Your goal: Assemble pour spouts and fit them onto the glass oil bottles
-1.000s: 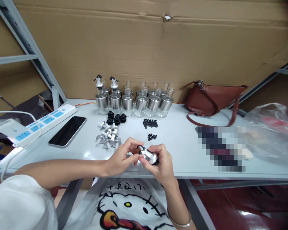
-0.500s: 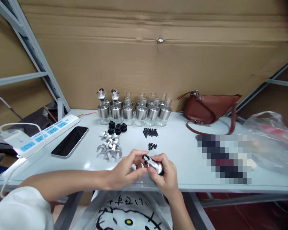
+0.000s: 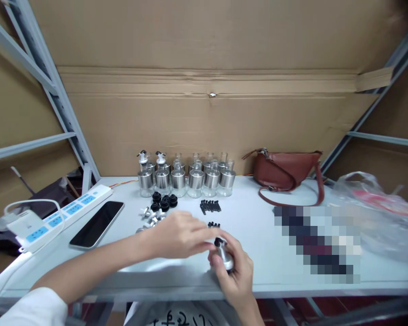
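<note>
My right hand (image 3: 236,267) is closed around a silver bottle pourer (image 3: 227,260) with a black tip, held upright above the table's front part. From the left, my left hand (image 3: 187,235) reaches over it, with fingertips closed at the black tip (image 3: 219,242); the exact contact is partly hidden. Just beyond my hands lie several tiny black caps (image 3: 213,224) and, farther back, a row of thin black pieces (image 3: 210,206). Silver pourer parts (image 3: 151,215) and black ribbed stoppers (image 3: 164,203) lie left of these, the silver ones partly behind my left hand.
Glass bottles with metal bands (image 3: 196,179) stand in rows at the back; two carry pourers (image 3: 161,157). At left lie a phone (image 3: 97,225) and a power strip (image 3: 73,208). A brown bag (image 3: 285,170), a pixelated patch (image 3: 313,240) and a plastic bag (image 3: 377,203) are at right.
My view has tilted up. My left hand has moved over the pourer's tip and now covers part of the silver parts. The pourer has turned more upright in my right hand.
</note>
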Action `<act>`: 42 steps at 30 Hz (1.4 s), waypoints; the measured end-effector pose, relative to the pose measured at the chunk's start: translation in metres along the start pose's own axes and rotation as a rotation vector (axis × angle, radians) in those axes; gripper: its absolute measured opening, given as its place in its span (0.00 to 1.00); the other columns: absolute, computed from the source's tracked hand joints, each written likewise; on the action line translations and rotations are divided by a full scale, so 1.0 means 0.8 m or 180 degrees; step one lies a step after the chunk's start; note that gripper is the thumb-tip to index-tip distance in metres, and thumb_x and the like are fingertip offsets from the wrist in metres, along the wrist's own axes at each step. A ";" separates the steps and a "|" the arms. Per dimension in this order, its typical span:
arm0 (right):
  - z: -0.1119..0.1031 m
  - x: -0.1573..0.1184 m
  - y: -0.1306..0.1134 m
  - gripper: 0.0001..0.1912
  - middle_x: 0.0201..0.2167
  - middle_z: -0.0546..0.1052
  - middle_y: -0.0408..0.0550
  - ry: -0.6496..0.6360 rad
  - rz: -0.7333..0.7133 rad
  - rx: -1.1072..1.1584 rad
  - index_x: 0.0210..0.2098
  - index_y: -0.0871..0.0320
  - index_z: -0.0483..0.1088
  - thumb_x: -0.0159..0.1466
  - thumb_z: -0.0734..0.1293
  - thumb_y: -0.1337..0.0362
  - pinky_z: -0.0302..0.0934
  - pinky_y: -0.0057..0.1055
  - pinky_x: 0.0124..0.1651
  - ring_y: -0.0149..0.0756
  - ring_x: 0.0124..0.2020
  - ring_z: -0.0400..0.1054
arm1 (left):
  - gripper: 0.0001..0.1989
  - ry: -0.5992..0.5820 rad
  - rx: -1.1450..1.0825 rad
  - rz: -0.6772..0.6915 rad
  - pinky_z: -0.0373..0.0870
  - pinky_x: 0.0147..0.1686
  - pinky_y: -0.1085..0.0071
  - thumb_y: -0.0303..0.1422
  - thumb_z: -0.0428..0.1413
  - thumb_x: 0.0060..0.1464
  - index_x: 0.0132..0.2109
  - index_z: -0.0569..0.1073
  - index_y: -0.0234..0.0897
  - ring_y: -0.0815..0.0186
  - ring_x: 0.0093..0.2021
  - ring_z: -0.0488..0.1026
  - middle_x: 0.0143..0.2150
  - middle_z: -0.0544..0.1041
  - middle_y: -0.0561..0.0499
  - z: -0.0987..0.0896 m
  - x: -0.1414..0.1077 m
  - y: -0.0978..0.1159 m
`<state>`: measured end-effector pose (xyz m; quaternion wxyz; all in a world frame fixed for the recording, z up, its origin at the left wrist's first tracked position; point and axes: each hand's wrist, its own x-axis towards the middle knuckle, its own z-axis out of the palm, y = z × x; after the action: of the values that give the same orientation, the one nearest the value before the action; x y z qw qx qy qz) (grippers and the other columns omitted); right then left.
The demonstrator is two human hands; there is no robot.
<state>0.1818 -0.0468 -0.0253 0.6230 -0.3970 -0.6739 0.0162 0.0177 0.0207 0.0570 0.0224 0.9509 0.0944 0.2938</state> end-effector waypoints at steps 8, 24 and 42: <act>0.003 0.002 0.002 0.16 0.23 0.77 0.41 -0.0250 -0.0160 0.0173 0.52 0.55 0.68 0.66 0.60 0.69 0.65 0.24 0.22 0.29 0.18 0.70 | 0.15 0.0099 0.1864 -0.1750 0.63 0.54 0.52 0.26 0.47 0.62 0.53 0.71 0.31 0.49 0.57 0.67 0.53 0.74 0.36 -0.069 0.056 -0.104; 0.004 0.005 0.001 0.17 0.23 0.78 0.41 -0.0356 -0.0223 0.0200 0.52 0.55 0.70 0.64 0.63 0.68 0.69 0.25 0.27 0.30 0.21 0.72 | 0.28 -0.0977 0.0472 -0.3417 0.71 0.40 0.72 0.47 0.40 0.58 0.50 0.76 0.34 0.58 0.47 0.76 0.50 0.80 0.43 -0.188 0.031 -0.231; 0.004 0.003 0.003 0.18 0.24 0.77 0.40 -0.0441 -0.0216 0.0182 0.54 0.54 0.68 0.64 0.63 0.68 0.68 0.25 0.28 0.30 0.22 0.72 | 0.37 -0.1472 0.0424 -0.3430 0.69 0.46 0.56 0.60 0.37 0.55 0.45 0.81 0.41 0.47 0.46 0.73 0.42 0.81 0.37 -0.163 0.069 -0.281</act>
<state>0.1808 -0.0425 -0.0253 0.5861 -0.3539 -0.7276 0.0417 -0.0489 0.2503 0.1734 0.1288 0.8076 0.5751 0.0195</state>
